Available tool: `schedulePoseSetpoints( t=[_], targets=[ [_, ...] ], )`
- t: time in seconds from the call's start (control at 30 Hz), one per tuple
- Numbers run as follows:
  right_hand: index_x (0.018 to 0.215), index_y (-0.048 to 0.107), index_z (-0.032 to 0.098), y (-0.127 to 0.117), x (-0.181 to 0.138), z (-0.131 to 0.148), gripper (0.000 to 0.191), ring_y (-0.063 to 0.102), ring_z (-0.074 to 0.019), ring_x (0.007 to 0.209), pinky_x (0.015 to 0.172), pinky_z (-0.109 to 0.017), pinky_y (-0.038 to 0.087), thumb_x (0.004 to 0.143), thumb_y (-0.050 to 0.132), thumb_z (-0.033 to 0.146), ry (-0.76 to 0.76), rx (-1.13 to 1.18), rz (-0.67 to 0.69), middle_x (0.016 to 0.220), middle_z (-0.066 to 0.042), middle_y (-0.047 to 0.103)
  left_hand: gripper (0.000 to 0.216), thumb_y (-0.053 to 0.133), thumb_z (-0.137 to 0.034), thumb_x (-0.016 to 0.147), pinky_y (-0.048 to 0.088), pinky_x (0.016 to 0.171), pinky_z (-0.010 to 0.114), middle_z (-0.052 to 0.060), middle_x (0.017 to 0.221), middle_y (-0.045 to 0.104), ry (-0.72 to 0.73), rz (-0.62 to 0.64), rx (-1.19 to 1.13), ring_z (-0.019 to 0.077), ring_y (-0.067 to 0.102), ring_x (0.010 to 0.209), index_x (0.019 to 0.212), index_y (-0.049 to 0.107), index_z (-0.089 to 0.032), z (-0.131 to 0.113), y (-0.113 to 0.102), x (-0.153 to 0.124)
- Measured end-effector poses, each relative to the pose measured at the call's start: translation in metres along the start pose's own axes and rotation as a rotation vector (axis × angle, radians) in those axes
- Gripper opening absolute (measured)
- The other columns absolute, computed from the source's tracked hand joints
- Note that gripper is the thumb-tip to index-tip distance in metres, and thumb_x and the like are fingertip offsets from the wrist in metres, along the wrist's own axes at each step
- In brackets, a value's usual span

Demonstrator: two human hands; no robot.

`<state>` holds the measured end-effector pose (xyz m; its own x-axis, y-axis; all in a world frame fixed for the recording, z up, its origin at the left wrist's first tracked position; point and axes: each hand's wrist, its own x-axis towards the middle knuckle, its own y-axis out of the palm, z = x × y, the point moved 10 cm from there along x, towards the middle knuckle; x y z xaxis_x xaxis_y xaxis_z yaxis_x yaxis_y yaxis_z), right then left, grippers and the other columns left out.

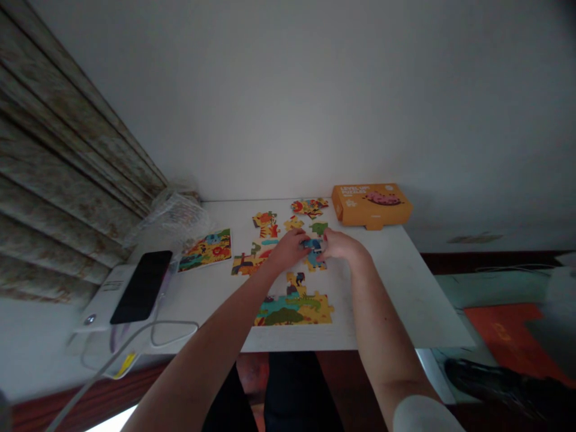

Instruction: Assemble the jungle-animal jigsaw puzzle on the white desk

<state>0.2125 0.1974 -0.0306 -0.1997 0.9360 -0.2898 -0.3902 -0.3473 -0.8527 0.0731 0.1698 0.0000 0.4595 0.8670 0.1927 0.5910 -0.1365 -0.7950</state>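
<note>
A: Put the clock's centre on the blue pieces [317,254] between the left hand [290,248] and the right hand [339,245], with 12 towards the wall [270,120]. What's joined up?

B: A broad lower section [292,312], between 6 and 7 o'clock, looks assembled. A bird piece [297,281] sits at its top; I can't tell if it's locked in. Near 9 o'clock there's a left section [247,264], partly behind the left forearm [238,312].

A: And what's left?

B: I'd judge it partly done. The tiger pieces [269,228] at 10, a yellow piece [294,224] at 11 and a green piece [320,228] at 12 lie apart from those 2 sections. A small pile [309,207], also around 12, looks unsorted. Farther out at 9 is the picture card [207,250]; the orange box [373,205] is at 2.

A: How are the arms held?

B: Both reach forward over the white table [396,264]. The left forearm slants up towards 1, the right forearm [387,324] towards 11, so the hands face each other across the blue pieces.

A: Fingers?

B: The left fingertips bunch at the blue pieces' 9 o'clock edge. The right thumb and fingers curl round the 3 o'clock side. Too blurred to tell whether either hand is pinching.
</note>
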Motion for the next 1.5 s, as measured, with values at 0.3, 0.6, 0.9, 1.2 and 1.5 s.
schedulePoseSetpoints(
  t=[0.3, 0.6, 0.9, 1.2, 1.5],
  targets=[
    [0.114, 0.063, 0.022, 0.003, -0.006, 0.003, 0.075, 0.069, -0.0277, 0.085, 0.069, -0.033, 0.05, 0.051, 0.097, 0.04, 0.041, -0.011, 0.082, 0.094, -0.007, 0.071, 0.031, 0.054, -0.018, 0.096, 0.049, 0.111, 0.044, 0.007, 0.132, 0.069, 0.107, 0.083, 0.094, 0.0234, 0.063, 0.125, 0.115, 0.077, -0.026, 0.0, 0.003, -0.012],
    [0.115, 0.063, 0.021, -0.002, -0.015, 0.011, 0.071, 0.069, -0.0286, 0.088, 0.07, -0.033, 0.05, 0.055, 0.096, 0.04, 0.068, -0.044, 0.11, 0.098, -0.01, 0.072, 0.044, 0.05, -0.016, 0.097, 0.031, 0.122, 0.056, 0.005, 0.151, 0.057, 0.145, 0.223, 0.199, 0.0255, 0.048, 0.143, 0.135, 0.066, -0.031, -0.013, 0.011, -0.023],
    [0.121, 0.062, 0.017, -0.005, -0.024, 0.018, 0.069, 0.07, -0.0292, 0.099, 0.075, -0.031, 0.05, 0.064, 0.092, 0.041, 0.098, -0.128, 0.179, 0.115, -0.013, 0.071, 0.044, 0.047, -0.019, 0.102, 0.024, 0.124, 0.057, 0.002, 0.158, 0.049, 0.113, 0.304, 0.303, 0.025, 0.04, 0.149, 0.139, 0.062, -0.036, -0.01, 0.014, -0.02],
    [0.117, 0.064, 0.019, -0.007, -0.021, 0.015, 0.065, 0.069, -0.0268, 0.095, 0.073, -0.029, 0.051, 0.062, 0.093, 0.037, 0.075, -0.092, 0.155, 0.11, -0.009, 0.073, 0.048, 0.046, -0.014, 0.101, 0.031, 0.122, 0.05, 0.001, 0.156, 0.051, 0.206, 0.32, 0.362, 0.0216, 0.046, 0.145, 0.139, 0.062, -0.037, -0.009, 0.015, -0.021],
    [0.114, 0.065, 0.02, -0.008, -0.021, 0.014, 0.065, 0.069, -0.0265, 0.092, 0.069, -0.029, 0.049, 0.059, 0.094, 0.04, 0.106, -0.124, 0.164, 0.105, -0.009, 0.072, 0.042, 0.047, -0.017, 0.101, 0.044, 0.11, 0.046, 0.009, 0.148, 0.058, 0.227, 0.216, 0.458, 0.0257, 0.057, 0.133, 0.139, 0.062, -0.029, -0.023, 0.005, -0.03]
  ],
)
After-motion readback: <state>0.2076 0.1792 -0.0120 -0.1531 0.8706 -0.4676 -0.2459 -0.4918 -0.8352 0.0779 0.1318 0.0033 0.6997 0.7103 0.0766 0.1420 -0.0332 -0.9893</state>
